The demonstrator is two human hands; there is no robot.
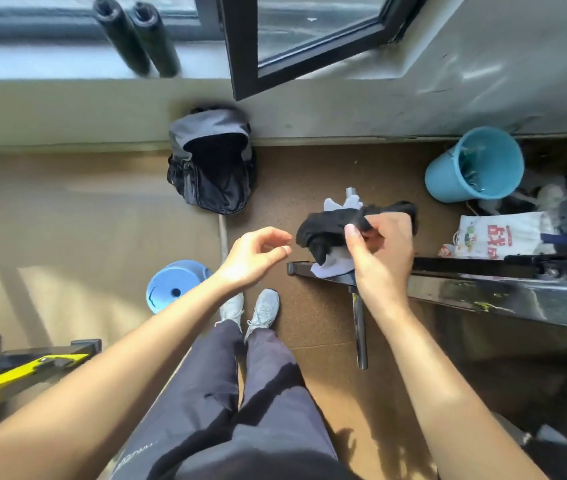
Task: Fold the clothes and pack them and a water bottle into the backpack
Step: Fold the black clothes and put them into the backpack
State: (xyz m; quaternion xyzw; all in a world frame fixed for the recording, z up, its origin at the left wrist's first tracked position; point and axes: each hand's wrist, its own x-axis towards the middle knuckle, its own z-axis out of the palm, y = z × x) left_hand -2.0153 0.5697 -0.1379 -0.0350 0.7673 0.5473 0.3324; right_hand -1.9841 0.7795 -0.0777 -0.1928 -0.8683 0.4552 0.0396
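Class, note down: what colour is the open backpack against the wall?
The backpack is grey on top, black below; head view shows it.

Wearer's dress, overhead view.
Navy trousers [268,393], pale thigh lettering [136,453]; grey-white laced sneakers [264,309] beneath the fingers [271,234] of the left hand [252,256].

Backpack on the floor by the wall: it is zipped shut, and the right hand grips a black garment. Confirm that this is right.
Wrong on one point: the backpack is not zipped shut. The head view shows it unzipped, with its main compartment gaping open. The rest holds: it sits on the floor by the wall, and the right hand grips a black garment.
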